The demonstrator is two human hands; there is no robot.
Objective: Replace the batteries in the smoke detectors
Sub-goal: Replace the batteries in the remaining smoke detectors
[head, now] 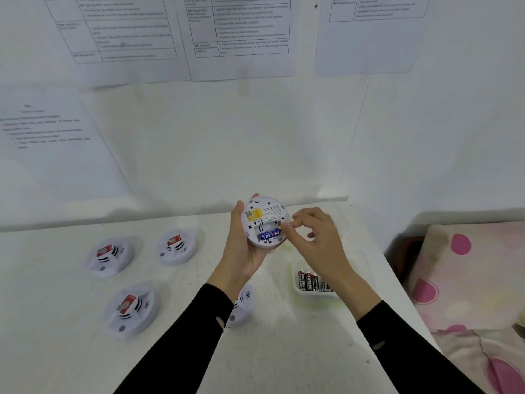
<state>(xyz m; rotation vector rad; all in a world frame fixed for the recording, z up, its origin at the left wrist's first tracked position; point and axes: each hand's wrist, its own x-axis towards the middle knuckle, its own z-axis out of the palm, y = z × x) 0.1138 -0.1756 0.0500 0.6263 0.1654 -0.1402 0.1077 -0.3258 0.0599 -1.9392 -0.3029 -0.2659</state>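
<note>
Above the table (284, 351), the left hand (241, 251) grips the smoke detector (265, 221), back up; the right hand (315, 237), at its three o'clock, pinches the blue battery (270, 234) inside.

Held above the bench (270, 351) in the left hand (241, 251): one smoke detector (265, 221), back side up, a battery (270, 234) in its compartment; right hand (315, 237) just beside it, fingertips at the battery's end. On the bench at left: three detectors (109, 255) (177, 245) (132, 308); a fourth (241, 308) partly hidden under the left forearm. Right of centre: tray (297, 290) holding spare batteries (312, 281). Behind: wall with sheets (238, 32). Far right: bed (468, 280).
</note>
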